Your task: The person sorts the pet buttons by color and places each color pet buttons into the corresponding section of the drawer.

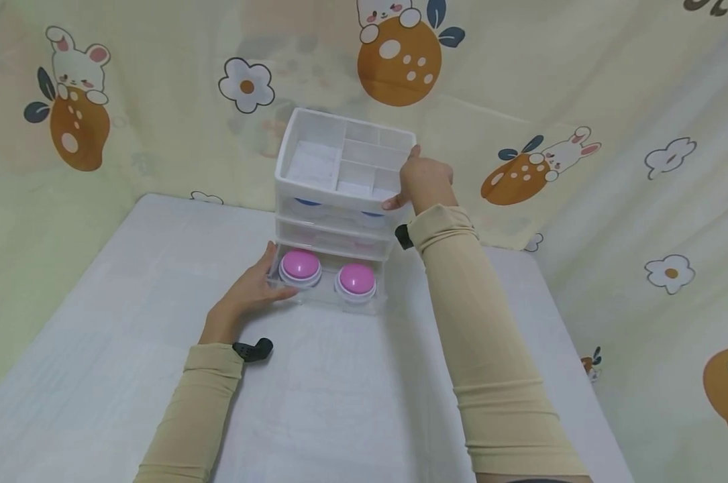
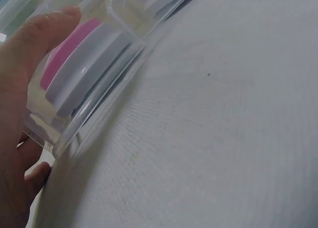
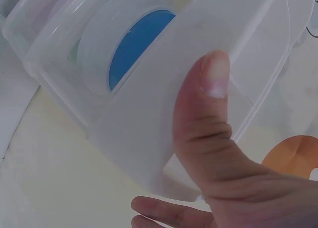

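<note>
A white plastic drawer organizer (image 1: 333,190) stands on the white-covered table, with a divided tray on top. Its clear bottom drawer (image 1: 327,293) is pulled out and holds two round, pink-domed, white-based push lights or buttons (image 1: 300,265). My left hand (image 1: 243,295) grips the drawer's left front corner, its thumb across the front and its fingers along the side. At the organizer's upper right corner, my right hand (image 1: 427,181) holds the body with the thumb against the front face. A blue-topped round piece (image 3: 140,49) shows inside an upper drawer.
Behind the organizer hangs a cream curtain (image 1: 176,127) printed with rabbits, fruit and flowers; more of it runs down the right side. The white tabletop (image 1: 333,389) stretches in front of the drawer. Each wrist carries a black strap-on device (image 1: 253,349).
</note>
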`<state>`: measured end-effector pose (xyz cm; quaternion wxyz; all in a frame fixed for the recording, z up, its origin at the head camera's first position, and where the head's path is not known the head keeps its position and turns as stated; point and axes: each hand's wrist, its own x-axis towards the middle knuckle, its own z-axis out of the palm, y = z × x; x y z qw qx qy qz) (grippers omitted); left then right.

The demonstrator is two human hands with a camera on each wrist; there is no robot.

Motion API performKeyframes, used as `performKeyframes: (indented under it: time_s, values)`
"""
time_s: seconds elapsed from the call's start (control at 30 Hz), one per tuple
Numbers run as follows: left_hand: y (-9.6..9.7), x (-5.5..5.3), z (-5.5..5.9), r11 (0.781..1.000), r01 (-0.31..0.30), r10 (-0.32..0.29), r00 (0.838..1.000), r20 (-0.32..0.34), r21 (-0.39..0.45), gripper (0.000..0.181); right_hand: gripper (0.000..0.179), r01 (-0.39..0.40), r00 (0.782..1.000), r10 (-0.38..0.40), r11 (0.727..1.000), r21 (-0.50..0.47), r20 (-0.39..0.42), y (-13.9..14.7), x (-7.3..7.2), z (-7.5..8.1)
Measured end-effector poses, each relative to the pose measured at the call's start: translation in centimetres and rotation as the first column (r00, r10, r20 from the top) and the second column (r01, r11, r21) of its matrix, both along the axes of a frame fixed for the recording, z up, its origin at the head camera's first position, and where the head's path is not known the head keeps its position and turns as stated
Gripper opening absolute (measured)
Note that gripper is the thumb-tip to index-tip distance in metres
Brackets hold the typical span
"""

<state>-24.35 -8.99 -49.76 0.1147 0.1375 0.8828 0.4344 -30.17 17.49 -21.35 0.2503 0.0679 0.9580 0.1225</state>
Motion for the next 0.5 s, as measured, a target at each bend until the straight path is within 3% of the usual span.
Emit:
performKeyframes:
  time_s: [0.5]
  values:
    - [0.23, -0.30, -0.41, 0.999, -0.030, 0.029, 0.999, -0.040, -0.035, 0.122, 0.124, 0.022, 1.000, -0.022, 0.999, -0.029, 0.002, 0.06, 0.14, 0.03]
